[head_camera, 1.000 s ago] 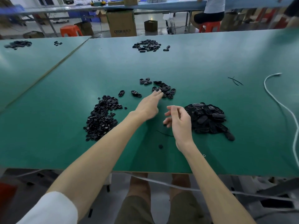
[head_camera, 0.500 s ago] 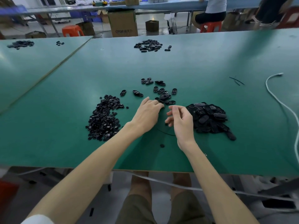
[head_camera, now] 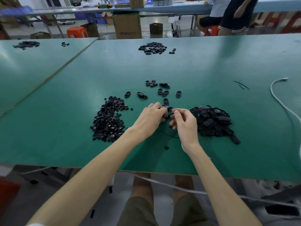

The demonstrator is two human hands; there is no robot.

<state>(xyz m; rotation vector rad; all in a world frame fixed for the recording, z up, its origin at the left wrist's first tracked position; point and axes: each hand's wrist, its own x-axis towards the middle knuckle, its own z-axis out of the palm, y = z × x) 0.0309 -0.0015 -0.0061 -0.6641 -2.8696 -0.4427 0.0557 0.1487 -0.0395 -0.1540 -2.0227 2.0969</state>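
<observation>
beside the large pile (head_camera: 211, 121), left hand (head_camera: 150, 119) and right hand (head_camera: 185, 126) meet, curled, pinching black parts (head_camera: 169, 114).

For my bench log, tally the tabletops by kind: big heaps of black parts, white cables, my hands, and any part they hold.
Big heaps of black parts: 4 (left heap, right heap, far heap, side-table heap)
White cable: 1
Hands: 2 (left hand, right hand)
Black part in the hands: 1
Total: 8

black part (head_camera: 170, 114): mostly hidden, maybe two pieces | white cable (head_camera: 271, 88): cropped right
</observation>
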